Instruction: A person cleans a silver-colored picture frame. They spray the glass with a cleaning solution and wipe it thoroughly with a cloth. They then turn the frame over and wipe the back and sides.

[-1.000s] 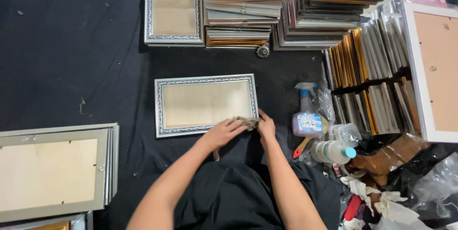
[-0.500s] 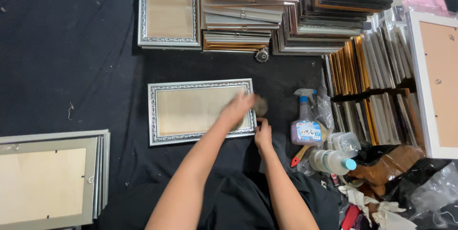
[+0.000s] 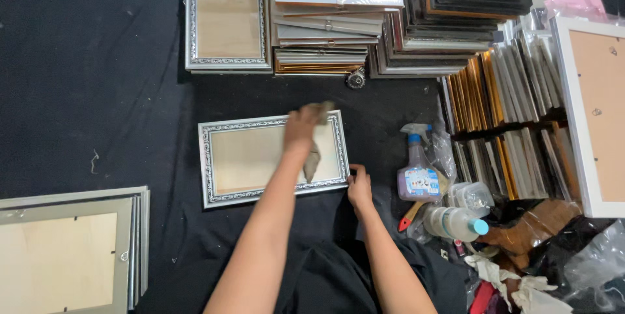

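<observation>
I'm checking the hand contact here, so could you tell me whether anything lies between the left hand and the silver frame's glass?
Yes: a crumpled cloth sits under the left hand, between it and the silver frame. The right hand touches the frame's near right corner directly.

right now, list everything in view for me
picture frame: one, silver, lying flat on the black cloth, centre
cloth rag: one, grey-brown, on the frame's glass
frame stacks: several, silver and gold, along the top
upright frames: many, right
frame pile: a few, grey, lower left
spray bottle: one, clear with blue label, right of the frame
lying bottle: one, blue cap
left hand: holds the rag
right hand: steadies the frame's corner
</observation>
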